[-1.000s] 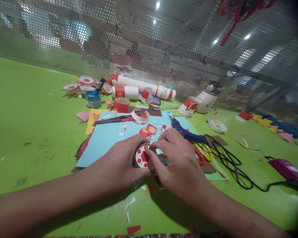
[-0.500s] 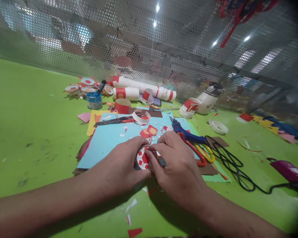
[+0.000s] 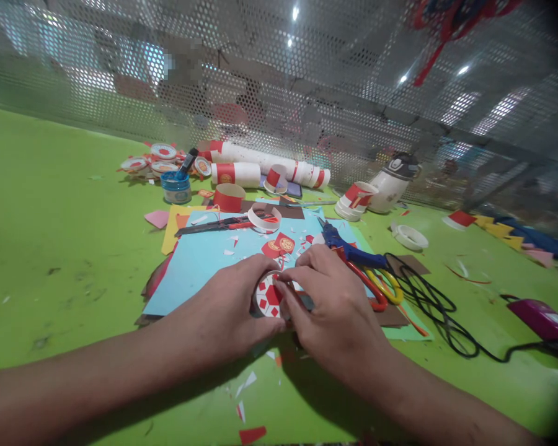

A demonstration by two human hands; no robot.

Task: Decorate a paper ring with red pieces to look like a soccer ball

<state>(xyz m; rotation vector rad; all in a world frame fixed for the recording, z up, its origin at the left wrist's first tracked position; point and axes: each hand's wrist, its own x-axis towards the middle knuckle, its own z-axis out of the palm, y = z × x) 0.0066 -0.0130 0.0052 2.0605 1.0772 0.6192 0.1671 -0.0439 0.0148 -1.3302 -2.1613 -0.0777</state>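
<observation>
A round white paper piece with red paper shapes on its face is gripped by my left hand, its fingers and thumb curved around the edge. My right hand pinches thumb against fingertips at the upper right of that face; what lies between them is too small and covered to make out. Beneath both hands lies a light blue paper sheet. Just beyond the fingers are red paper pieces with gold print. Scissors with red and yellow handles and a blue glue gun lie right of my right hand.
A box cutter lies near a white paper ring. Farther back stand a blue jar, a red ring, paper cups and a white bottle. A black cord loops at right. Perforated metal mesh borders the table.
My right fingertips have shifted slightly on the paper piece's face, uncovering a bit more of its red shapes. My left hand keeps the same hold.
</observation>
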